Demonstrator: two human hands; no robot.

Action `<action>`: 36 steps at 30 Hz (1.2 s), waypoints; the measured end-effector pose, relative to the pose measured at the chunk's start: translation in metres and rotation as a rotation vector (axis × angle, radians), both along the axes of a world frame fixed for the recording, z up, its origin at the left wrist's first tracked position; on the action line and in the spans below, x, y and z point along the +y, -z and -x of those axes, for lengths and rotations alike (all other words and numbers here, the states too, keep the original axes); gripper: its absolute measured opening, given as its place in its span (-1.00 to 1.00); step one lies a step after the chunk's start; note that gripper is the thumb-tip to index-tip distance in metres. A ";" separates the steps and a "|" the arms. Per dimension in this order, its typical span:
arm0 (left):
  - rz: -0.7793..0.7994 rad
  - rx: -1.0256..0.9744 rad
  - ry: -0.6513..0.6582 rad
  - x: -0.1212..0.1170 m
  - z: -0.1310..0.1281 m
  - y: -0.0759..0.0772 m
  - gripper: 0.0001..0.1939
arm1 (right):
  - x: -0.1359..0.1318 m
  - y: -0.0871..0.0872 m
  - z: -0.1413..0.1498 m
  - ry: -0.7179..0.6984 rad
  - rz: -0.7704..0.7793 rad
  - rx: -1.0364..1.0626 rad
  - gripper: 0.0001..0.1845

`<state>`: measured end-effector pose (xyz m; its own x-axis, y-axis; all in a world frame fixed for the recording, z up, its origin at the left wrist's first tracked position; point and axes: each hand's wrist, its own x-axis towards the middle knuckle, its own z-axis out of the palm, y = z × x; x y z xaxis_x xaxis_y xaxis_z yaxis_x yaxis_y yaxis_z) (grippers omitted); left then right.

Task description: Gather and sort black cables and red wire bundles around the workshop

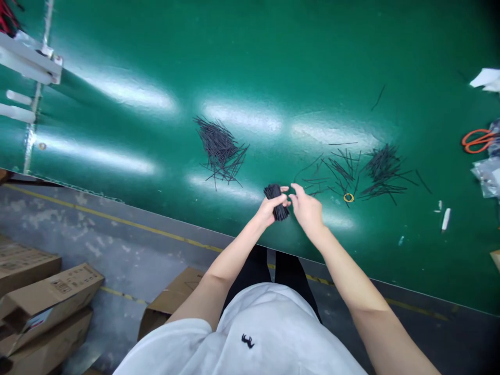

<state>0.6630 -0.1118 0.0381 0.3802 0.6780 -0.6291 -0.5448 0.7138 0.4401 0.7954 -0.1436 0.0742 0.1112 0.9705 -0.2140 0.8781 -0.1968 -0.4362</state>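
Note:
My left hand (269, 207) is closed round a bundle of thin black tube-like pieces (280, 211), held just above the green table near its front edge. Just right of the bundle is my right hand (308, 208), its fingers bent but apart, with nothing visible in them. Beyond the bundle to the left lies a loose pile of the same black pieces (219, 145). Another pile (383, 165) spreads out on the right, with stray pieces around it. A yellow rubber band (349, 198) lies beside that pile.
Orange-handled scissors (477, 141) and plastic bags (488, 174) lie at the right edge of the green table (273, 57). A white pen-like cutter (446, 220) is nearer. White bars (29, 60) stand at far left. Cardboard boxes (54, 291) sit on the floor.

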 end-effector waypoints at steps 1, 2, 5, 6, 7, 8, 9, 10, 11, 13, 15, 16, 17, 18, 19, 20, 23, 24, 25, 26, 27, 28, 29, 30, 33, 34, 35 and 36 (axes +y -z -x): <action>0.013 0.030 0.014 -0.008 0.001 0.002 -0.62 | -0.006 -0.001 0.008 -0.070 0.000 -0.047 -0.62; 0.035 0.056 0.002 -0.015 0.003 0.003 -0.64 | -0.012 -0.002 0.015 -0.147 -0.006 -0.079 -0.62; 0.102 0.066 -0.097 -0.031 0.009 0.005 -0.73 | -0.030 0.003 0.030 -0.387 -0.043 -0.109 -0.60; 0.119 0.048 -0.114 -0.035 0.012 0.005 -0.74 | -0.035 0.005 0.032 -0.457 -0.054 -0.089 -0.61; 0.141 0.028 -0.118 -0.037 0.015 0.005 -0.74 | -0.040 0.007 0.030 -0.520 -0.062 -0.044 -0.61; 0.167 0.008 -0.113 -0.039 0.018 0.005 -0.74 | -0.043 0.010 0.026 -0.569 -0.060 0.021 -0.61; 0.194 -0.012 -0.108 -0.040 0.020 0.006 -0.74 | -0.045 0.012 0.018 -0.593 -0.046 0.092 -0.62; 0.214 -0.027 -0.105 -0.041 0.023 0.007 -0.74 | -0.047 0.013 0.007 -0.573 -0.021 0.145 -0.64; 0.219 -0.035 -0.106 -0.040 0.026 0.008 -0.74 | -0.046 0.014 -0.006 -0.505 0.014 0.159 -0.66; 0.176 -0.024 -0.111 -0.039 0.033 0.010 -0.74 | -0.042 0.014 -0.036 -0.299 0.116 0.044 -0.69; 0.110 0.001 -0.097 -0.039 0.039 0.014 -0.74 | -0.032 0.014 -0.061 -0.150 0.210 -0.133 -0.62; 0.093 0.009 -0.082 -0.040 0.041 0.015 -0.73 | -0.025 0.014 -0.069 -0.140 0.242 -0.183 -0.57; 0.091 0.010 -0.066 -0.041 0.043 0.017 -0.73 | -0.017 0.015 -0.072 -0.164 0.258 -0.195 -0.54; 0.100 0.006 -0.053 -0.042 0.045 0.018 -0.73 | -0.009 0.017 -0.072 -0.199 0.260 -0.182 -0.56; 0.114 0.001 -0.046 -0.044 0.046 0.018 -0.73 | 0.001 0.020 -0.068 -0.223 0.250 -0.164 -0.60; 0.130 -0.002 -0.045 -0.046 0.046 0.018 -0.73 | 0.012 0.023 -0.061 -0.230 0.240 -0.154 -0.62; 0.170 0.001 -0.086 -0.052 0.044 0.014 -0.71 | 0.043 0.036 -0.038 -0.180 0.237 -0.153 -0.66; 0.181 -0.001 -0.104 -0.054 0.043 0.012 -0.69 | 0.052 0.039 -0.033 -0.170 0.249 -0.151 -0.69; 0.190 -0.008 -0.119 -0.055 0.042 0.010 -0.66 | 0.058 0.041 -0.029 -0.172 0.263 -0.146 -0.74; 0.195 -0.020 -0.129 -0.056 0.041 0.008 -0.63 | 0.063 0.041 -0.027 -0.183 0.273 -0.140 -0.78; 0.199 -0.035 -0.136 -0.057 0.041 0.006 -0.61 | 0.065 0.039 -0.026 -0.203 0.275 -0.133 -0.79; 0.200 -0.045 -0.138 -0.058 0.040 0.004 -0.59 | 0.065 0.037 -0.027 -0.228 0.269 -0.127 -0.79; 0.198 -0.048 -0.131 -0.057 0.038 0.002 -0.58 | 0.063 0.033 -0.029 -0.249 0.253 -0.122 -0.79; 0.192 -0.044 -0.120 -0.057 0.036 0.000 -0.57 | 0.060 0.030 -0.032 -0.276 0.232 -0.109 -0.80; 0.155 -0.005 -0.068 -0.052 0.027 -0.005 -0.55 | 0.047 0.025 -0.039 -0.244 0.206 0.006 -0.80; 0.142 0.004 -0.071 -0.050 0.023 -0.007 -0.55 | 0.042 0.025 -0.039 -0.186 0.203 0.089 -0.76; 0.131 0.016 -0.091 -0.049 0.019 -0.008 -0.56 | 0.038 0.024 -0.038 -0.142 0.211 0.162 -0.71; 0.114 0.036 -0.126 -0.048 0.014 -0.009 -0.58 | 0.033 0.024 -0.036 -0.133 0.234 0.199 -0.64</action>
